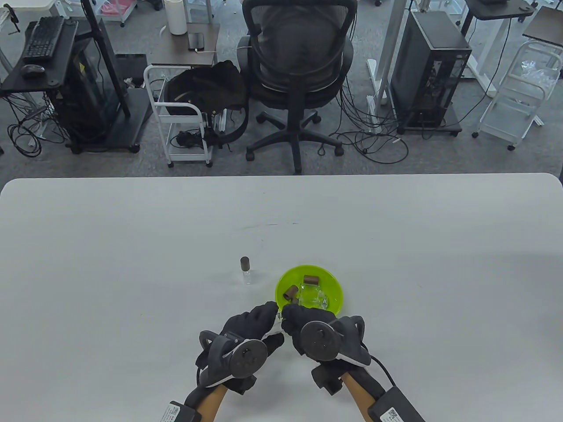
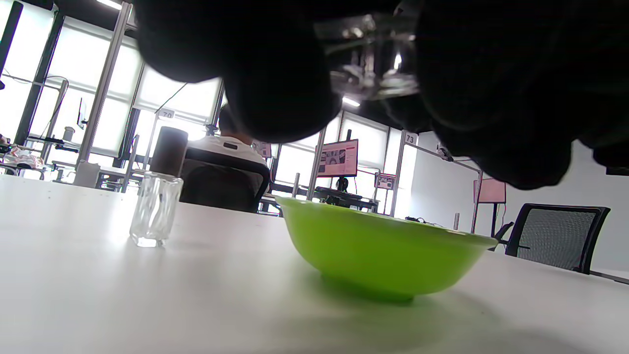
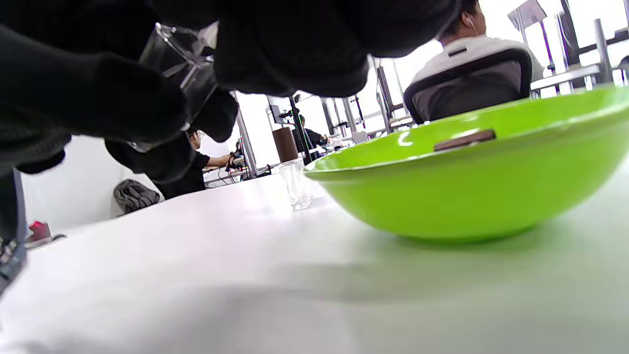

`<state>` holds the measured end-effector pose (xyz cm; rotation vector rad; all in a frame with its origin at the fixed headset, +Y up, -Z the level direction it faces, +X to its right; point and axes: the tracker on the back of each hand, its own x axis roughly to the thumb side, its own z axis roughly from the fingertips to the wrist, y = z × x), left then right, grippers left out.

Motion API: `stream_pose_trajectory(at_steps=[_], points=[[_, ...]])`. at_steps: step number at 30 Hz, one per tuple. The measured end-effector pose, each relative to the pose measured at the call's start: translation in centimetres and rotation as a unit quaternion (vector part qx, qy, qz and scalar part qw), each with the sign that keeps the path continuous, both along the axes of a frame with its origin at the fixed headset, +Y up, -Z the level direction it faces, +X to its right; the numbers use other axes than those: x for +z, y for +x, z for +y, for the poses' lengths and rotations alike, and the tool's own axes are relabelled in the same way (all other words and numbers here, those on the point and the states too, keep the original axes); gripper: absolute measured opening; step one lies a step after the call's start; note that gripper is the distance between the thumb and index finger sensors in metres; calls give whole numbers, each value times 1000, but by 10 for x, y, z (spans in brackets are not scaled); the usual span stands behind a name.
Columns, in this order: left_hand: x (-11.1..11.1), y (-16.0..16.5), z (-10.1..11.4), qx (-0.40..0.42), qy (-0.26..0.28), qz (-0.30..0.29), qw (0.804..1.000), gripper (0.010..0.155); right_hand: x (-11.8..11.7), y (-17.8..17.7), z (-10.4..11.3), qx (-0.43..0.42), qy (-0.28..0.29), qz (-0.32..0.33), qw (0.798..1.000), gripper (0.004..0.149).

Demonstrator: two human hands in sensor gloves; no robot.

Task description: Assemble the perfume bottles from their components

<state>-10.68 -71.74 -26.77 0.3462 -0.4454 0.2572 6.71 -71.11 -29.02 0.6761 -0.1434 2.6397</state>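
While both hands point(image 1: 281, 318) pinch a glass bottle point(image 2: 373, 59), white table point(image 1: 132, 246), office behind.

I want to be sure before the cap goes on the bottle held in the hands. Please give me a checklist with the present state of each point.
1. Glass bottle held off the table: ok, fingers of both hands are around it.
2. Left hand and right hand meet just near the green bowl: ok.
3. Cap already in a hand: cannot tell, the gloves hide it.
4. Spare brown caps in the bowl: ok, two show.
5. Finished bottle stands upright, apart from the bowl: ok.
6. Bottle neck faces up: cannot tell.
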Motion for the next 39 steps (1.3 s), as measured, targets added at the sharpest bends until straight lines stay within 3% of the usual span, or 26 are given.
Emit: stream_pose_trajectory(at_steps=[7,10,14,18,23,30,39], points=[[-3,-5,3,18,0,6,1000,72,-9,12,0,-88,-79,18,993,52],[-6,-13,3,30,-7,21,999,72,-13,24,8,-81,-49,-4,996,57],[-11,-27,5,64,-20,41,997,72,-21,40,11,-34,-11,-43,998,56],[-13,-35,7,85,-26,53,995,72,-30,33,3,31,-30,-48,998,55],[-14,-40,5,85,-31,64,994,72,-52,6,-6,169,-64,-71,981,56],[-16,-46,3,93,-37,75,992,72,-73,-16,-21,219,-91,-107,966,54],[-16,-48,3,98,-38,81,991,72,-75,-21,-33,237,-93,-120,960,59]])
